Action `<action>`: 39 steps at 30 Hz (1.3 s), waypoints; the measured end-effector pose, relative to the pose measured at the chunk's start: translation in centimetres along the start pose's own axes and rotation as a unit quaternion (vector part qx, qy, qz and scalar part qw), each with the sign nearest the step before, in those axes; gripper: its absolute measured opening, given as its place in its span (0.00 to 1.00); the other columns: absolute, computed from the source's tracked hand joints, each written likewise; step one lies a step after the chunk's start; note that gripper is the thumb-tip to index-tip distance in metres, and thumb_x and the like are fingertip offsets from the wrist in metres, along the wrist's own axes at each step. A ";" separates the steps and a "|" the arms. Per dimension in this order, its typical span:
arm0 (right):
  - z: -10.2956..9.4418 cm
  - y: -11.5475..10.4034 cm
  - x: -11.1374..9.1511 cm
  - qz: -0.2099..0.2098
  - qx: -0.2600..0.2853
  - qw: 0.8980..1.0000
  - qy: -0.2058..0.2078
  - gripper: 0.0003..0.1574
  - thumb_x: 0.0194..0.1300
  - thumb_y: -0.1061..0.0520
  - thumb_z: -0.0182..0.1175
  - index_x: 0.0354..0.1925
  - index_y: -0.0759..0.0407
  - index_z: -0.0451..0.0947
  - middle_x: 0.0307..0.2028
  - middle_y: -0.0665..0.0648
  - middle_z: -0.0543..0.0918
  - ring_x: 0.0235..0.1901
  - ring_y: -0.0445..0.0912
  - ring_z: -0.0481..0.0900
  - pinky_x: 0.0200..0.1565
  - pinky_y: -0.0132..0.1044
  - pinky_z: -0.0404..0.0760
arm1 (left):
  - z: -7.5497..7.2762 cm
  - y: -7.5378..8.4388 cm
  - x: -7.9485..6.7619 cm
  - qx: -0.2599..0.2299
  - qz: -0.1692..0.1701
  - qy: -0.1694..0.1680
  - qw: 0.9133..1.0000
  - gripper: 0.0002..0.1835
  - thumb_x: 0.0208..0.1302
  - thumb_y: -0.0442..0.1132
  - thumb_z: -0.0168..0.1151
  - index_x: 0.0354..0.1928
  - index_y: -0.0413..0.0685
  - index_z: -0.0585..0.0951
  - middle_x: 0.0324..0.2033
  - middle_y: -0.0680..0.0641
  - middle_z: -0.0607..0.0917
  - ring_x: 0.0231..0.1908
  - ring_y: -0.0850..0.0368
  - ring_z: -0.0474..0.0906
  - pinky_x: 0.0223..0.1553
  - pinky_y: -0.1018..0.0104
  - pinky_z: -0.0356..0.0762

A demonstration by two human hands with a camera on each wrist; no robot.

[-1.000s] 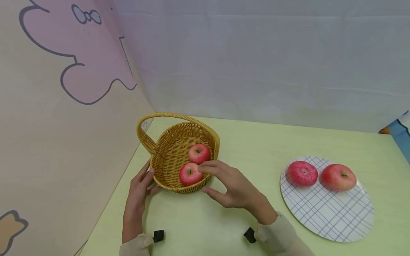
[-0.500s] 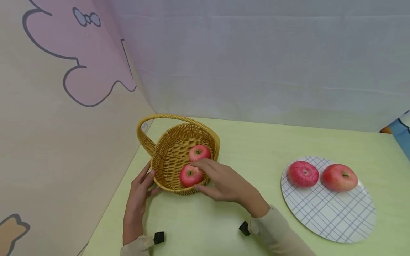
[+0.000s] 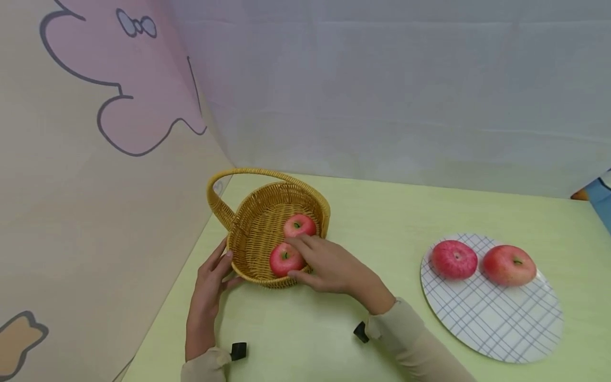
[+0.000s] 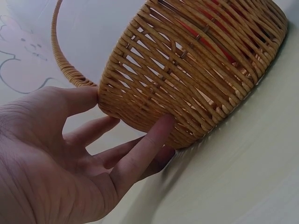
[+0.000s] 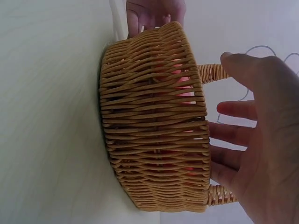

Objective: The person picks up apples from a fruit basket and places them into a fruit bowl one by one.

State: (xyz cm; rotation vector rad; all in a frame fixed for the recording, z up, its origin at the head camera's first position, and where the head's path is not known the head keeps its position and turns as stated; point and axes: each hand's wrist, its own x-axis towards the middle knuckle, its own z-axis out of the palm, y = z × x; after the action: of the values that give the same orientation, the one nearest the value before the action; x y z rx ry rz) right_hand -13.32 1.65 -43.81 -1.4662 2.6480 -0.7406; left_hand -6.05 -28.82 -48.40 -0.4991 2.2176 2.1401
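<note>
Though its apples (image 3: pixel 285 259) are red, the woven basket (image 3: pixel 261 239) is golden-brown.

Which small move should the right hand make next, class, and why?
Probably close the right hand gently around the nearer apple in the basket: it appears open at that apple's edge, not yet curled round it, while the left hand touches the basket's side, perhaps steadying it.

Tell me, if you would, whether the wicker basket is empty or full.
Neither: it is partly filled. The head view shows two red apples in the wicker basket, with bare woven bottom beside them.
</note>
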 end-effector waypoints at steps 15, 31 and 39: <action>0.4 0.1 0.8 0.017 -0.042 0.999 -0.017 0.38 0.79 0.31 0.50 0.74 0.51 0.67 0.61 0.52 0.78 0.42 0.45 0.83 0.47 0.42 0.86 | 0.7 -0.4 0.4 -0.013 0.001 -0.010 1.000 0.32 0.79 0.55 0.57 0.80 0.72 0.62 0.76 0.45 0.69 0.60 0.63 0.83 0.47 0.61 0.90; 1.4 -0.4 2.8 0.036 -0.019 0.997 -0.064 0.37 0.81 0.38 0.51 0.76 0.54 0.65 0.66 0.52 0.77 0.49 0.44 0.87 0.50 0.41 0.88 | 0.3 -0.1 0.4 -0.007 -0.007 -0.002 1.000 0.33 0.79 0.53 0.57 0.81 0.70 0.61 0.76 0.44 0.69 0.58 0.63 0.85 0.46 0.61 0.90; 1.2 -0.6 4.1 0.053 0.041 0.993 -0.100 0.40 0.76 0.35 0.59 0.75 0.54 0.66 0.66 0.54 0.78 0.58 0.45 0.83 0.58 0.41 0.84 | 0.1 0.0 0.2 0.005 -0.014 0.008 1.000 0.33 0.79 0.55 0.57 0.81 0.72 0.62 0.76 0.45 0.70 0.56 0.66 0.85 0.46 0.61 0.90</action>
State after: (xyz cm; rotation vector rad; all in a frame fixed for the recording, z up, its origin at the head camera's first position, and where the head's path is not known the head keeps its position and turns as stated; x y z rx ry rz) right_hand -14.83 -2.40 -43.82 -1.2953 2.4924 -0.6491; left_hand -6.25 -28.81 -48.43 -0.5459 2.2149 2.1167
